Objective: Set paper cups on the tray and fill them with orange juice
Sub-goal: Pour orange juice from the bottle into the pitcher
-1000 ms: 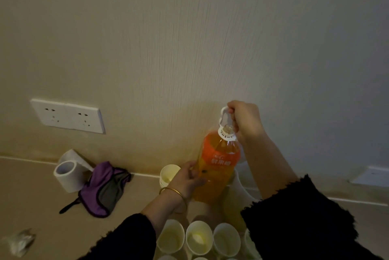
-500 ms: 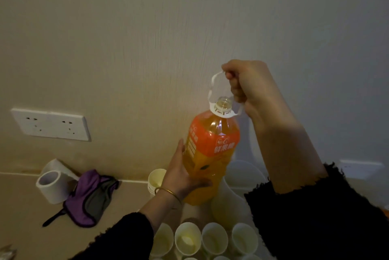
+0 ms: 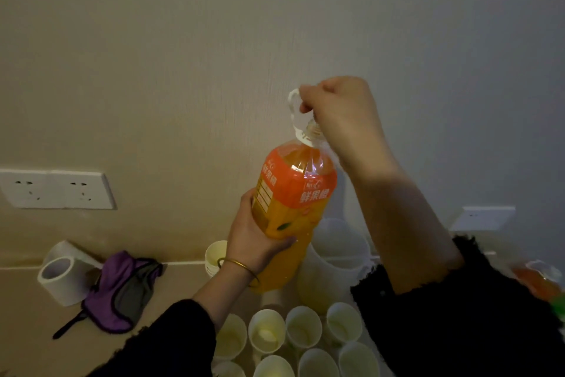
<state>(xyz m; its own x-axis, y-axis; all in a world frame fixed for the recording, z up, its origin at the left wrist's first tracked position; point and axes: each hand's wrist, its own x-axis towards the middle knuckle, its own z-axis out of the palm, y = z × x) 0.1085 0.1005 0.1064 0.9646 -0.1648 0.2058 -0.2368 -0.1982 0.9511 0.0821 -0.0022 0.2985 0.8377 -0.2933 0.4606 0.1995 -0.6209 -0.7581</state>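
"鲜果橙" on the orange juice bottle [image 3: 293, 211] label

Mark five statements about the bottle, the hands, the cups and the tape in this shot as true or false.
1. The left hand grips the body of the orange juice bottle. True.
2. The right hand lies flat on the table. False: its fingers curl round the white carry handle at the bottle's neck.
3. The bottle lies on its side. False: both hands hold it roughly upright.
4. Open paper cups stand in front of the bottle, nearer the person. True.
5. The tape roll sits to the right of the bottle. False: it is to the left, beside a purple cloth.
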